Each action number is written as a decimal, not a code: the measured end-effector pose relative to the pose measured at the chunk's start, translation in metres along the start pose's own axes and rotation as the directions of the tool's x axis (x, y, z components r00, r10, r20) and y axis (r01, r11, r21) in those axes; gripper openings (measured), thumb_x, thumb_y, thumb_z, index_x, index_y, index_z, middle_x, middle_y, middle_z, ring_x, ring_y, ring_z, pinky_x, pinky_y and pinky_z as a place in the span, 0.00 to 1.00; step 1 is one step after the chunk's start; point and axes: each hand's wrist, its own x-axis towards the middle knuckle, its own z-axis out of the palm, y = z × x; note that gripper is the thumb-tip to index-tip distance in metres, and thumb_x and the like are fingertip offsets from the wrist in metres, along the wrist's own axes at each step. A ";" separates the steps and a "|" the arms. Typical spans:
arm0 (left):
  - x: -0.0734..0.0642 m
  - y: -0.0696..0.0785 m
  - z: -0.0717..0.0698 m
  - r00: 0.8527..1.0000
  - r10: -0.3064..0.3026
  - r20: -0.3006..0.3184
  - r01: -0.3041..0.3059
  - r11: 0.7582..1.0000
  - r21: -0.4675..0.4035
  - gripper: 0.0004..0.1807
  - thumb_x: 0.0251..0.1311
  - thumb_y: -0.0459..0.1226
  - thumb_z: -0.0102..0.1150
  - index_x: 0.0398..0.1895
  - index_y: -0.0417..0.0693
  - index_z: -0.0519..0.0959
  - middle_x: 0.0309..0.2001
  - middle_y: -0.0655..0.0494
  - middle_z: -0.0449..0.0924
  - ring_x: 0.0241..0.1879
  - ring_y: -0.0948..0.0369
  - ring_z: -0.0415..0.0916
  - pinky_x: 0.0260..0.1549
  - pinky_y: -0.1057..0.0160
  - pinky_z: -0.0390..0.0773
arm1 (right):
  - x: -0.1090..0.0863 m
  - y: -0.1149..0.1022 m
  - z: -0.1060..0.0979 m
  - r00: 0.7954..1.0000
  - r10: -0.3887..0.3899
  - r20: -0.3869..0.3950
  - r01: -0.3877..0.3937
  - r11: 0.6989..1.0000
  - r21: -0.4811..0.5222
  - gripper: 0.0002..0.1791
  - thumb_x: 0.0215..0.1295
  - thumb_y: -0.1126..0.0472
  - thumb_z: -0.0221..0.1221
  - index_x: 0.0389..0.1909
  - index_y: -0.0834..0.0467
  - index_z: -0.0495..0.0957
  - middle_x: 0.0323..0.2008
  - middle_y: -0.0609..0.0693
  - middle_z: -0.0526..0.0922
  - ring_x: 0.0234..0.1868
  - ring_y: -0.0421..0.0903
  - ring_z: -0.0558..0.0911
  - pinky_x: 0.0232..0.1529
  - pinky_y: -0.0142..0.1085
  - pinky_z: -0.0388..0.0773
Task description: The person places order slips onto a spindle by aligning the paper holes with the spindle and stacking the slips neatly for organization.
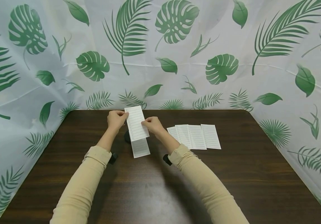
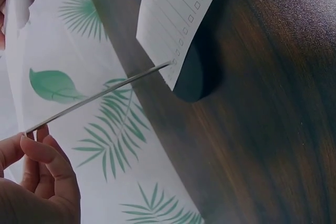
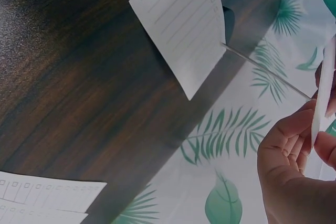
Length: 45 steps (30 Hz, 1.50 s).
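My left hand (image 1: 116, 119) pinches the upper left edge of a white lined sheet (image 1: 136, 123), and my right hand (image 1: 153, 125) pinches its right edge. Below it, another checklist sheet (image 1: 141, 148) sits low on a paper spike, whose thin metal rod (image 2: 100, 94) passes through it near one edge. The spike's black round base (image 2: 192, 80) shows partly behind that sheet. In the left wrist view the rod's upper end meets the held sheet beside the fingers; whether it has pierced the sheet I cannot tell.
Several more lined sheets (image 1: 196, 137) lie overlapping in a fanned row on the dark wooden table (image 1: 247, 174), right of my right hand. A white cloth with green leaf prints (image 1: 188, 68) hangs behind the table's far edge.
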 end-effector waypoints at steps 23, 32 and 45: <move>0.006 -0.009 -0.001 0.991 -0.056 0.124 0.069 0.992 -0.109 0.18 0.65 0.38 0.52 0.50 0.32 0.78 0.35 0.47 0.76 0.30 0.60 0.74 0.26 0.70 0.81 | 0.007 0.011 0.002 0.999 0.039 0.017 -0.039 0.999 -0.031 0.14 0.66 0.62 0.53 0.39 0.72 0.79 0.30 0.52 0.74 0.30 0.44 0.71 0.26 0.31 0.73; 0.006 -0.023 0.006 0.984 -0.087 0.157 0.100 0.992 -0.077 0.18 0.66 0.36 0.49 0.50 0.31 0.77 0.31 0.50 0.73 0.18 0.66 0.70 0.22 0.70 0.80 | 0.006 0.021 0.003 0.995 0.078 0.055 -0.077 0.997 -0.020 0.14 0.65 0.63 0.54 0.41 0.71 0.79 0.31 0.52 0.77 0.25 0.38 0.73 0.40 0.41 0.82; 0.004 -0.045 0.021 0.977 -0.188 0.105 0.188 0.982 0.006 0.16 0.62 0.39 0.56 0.46 0.36 0.81 0.51 0.40 0.78 0.18 0.66 0.71 0.24 0.67 0.80 | 0.106 0.137 0.026 0.985 0.129 0.114 -0.130 0.992 0.002 0.09 0.57 0.59 0.63 0.27 0.62 0.82 0.16 0.50 0.76 0.14 0.39 0.73 0.20 0.34 0.81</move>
